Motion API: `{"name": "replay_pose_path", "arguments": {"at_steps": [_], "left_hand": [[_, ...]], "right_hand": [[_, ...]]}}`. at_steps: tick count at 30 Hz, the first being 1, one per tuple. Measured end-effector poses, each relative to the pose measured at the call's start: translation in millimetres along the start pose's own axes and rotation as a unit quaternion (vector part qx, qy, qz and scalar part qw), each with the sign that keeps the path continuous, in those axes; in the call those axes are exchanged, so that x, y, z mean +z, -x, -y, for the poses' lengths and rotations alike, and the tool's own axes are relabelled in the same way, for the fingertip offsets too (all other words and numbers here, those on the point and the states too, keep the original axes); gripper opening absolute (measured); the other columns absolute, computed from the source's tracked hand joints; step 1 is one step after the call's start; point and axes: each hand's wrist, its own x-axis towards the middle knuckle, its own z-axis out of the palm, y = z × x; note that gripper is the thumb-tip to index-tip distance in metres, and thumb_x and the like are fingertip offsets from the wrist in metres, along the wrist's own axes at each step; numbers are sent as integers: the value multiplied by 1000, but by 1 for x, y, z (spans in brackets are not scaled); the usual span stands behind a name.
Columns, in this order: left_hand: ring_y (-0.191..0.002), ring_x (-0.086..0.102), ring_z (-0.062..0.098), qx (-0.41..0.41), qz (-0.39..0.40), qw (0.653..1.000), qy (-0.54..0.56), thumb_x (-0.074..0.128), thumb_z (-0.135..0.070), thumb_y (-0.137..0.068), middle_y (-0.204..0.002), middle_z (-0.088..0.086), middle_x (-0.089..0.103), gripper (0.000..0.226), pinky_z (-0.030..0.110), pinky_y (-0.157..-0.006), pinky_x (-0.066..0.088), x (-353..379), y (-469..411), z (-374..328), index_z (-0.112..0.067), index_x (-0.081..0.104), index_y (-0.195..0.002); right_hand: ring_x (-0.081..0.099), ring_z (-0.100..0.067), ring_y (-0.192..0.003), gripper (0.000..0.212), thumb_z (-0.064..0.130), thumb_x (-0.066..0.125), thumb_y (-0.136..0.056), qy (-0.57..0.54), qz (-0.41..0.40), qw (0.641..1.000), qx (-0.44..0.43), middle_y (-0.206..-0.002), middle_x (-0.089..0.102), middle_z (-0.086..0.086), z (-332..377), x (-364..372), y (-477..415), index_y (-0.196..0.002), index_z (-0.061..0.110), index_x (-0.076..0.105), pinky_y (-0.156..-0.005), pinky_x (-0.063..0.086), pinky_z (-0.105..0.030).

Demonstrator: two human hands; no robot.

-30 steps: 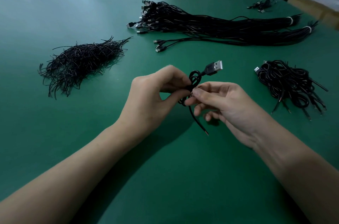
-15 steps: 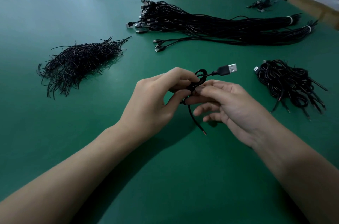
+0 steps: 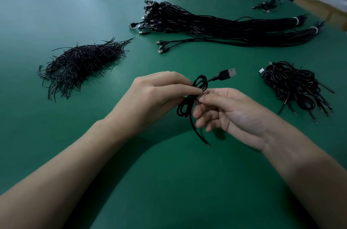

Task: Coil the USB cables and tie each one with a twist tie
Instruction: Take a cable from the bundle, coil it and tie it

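A black USB cable (image 3: 185, 109), coiled into a small bundle, is held above the green table (image 3: 169, 181). Its metal plug (image 3: 228, 74) sticks out up and to the right, and its bare tail hangs down towards the table. My left hand (image 3: 155, 97) pinches the middle of the coil from the left. My right hand (image 3: 227, 112) meets it from the right, its thumb and forefinger pinched at the same spot; the other fingers are loosely curled. Any twist tie at the pinch is too small to make out.
A heap of black twist ties (image 3: 82, 63) lies at the left. A long bundle of straight USB cables (image 3: 216, 26) runs across the back. A pile of coiled cables (image 3: 294, 86) sits at the right, and a few more cables (image 3: 266, 5) lie far back right.
The coil's plug has swung from upright to pointing right. My hands have turned against each other at the coil's middle, and the loop below the pinch now shows.
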Motion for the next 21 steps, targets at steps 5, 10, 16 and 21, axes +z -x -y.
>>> {"name": "replay_pose_path", "arguments": {"at_steps": [5,10,16,21], "left_hand": [[-88,61,21,10,5,999,-33,75,-14,-92,-100,7,68,17,30,-81,50,-3,1,6,-14,79,-109],[-125,59,22,-25,15,999,24,78,-14,-88,-124,3,69,12,39,-104,48,-2,-1,8,-10,78,-100],[-99,71,6,-117,53,982,136,73,-29,-89,-105,-4,77,22,29,-87,55,-3,2,7,-7,74,-91],[-74,68,10,-217,42,948,228,70,-33,-91,-77,-5,72,21,29,-72,54,3,3,-1,-15,64,-82]], "right_hand": [[69,-21,-60,16,10,55,-101,114,-20,992,-48,-72,71,-11,-2,2,0,-87,9,62,-44,48,-21],[65,-22,-51,13,8,57,-100,154,-37,982,-107,-64,69,-10,-4,3,-2,-87,4,58,-39,43,-22],[65,-21,-50,12,5,56,-100,185,-24,973,-134,-64,70,-10,-6,4,-1,-88,4,59,-39,43,-23],[69,-25,-57,11,9,60,-100,235,-30,954,-185,-69,71,-11,-5,2,0,-89,8,63,-44,47,-30]]}}
